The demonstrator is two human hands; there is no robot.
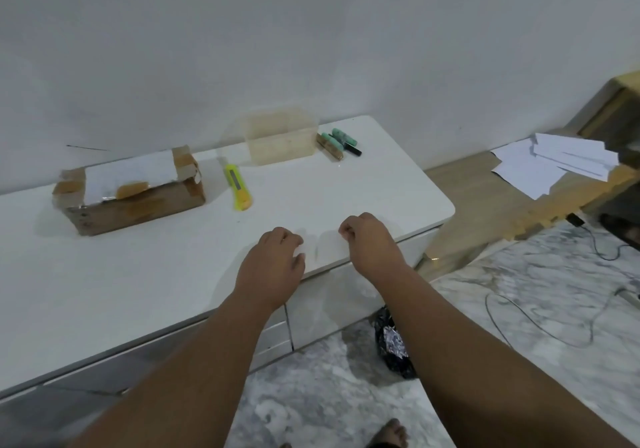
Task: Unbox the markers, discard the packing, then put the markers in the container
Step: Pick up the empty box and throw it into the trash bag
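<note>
A taped brown cardboard box (130,193) with a white label lies at the left of the white table (138,274). A clear plastic container (281,138) stands at the back by the wall. Right of it lie several green and black markers (337,143). My left hand (277,257) rests near the table's front edge with fingers curled under, holding nothing. My right hand (369,240) sits beside it, also curled into a loose fist and empty.
A yellow utility knife (237,187) lies between the box and the container. White papers (561,163) sit on a wooden surface at the right. A crumpled dark bag (394,347) and cables (540,323) lie on the marble floor.
</note>
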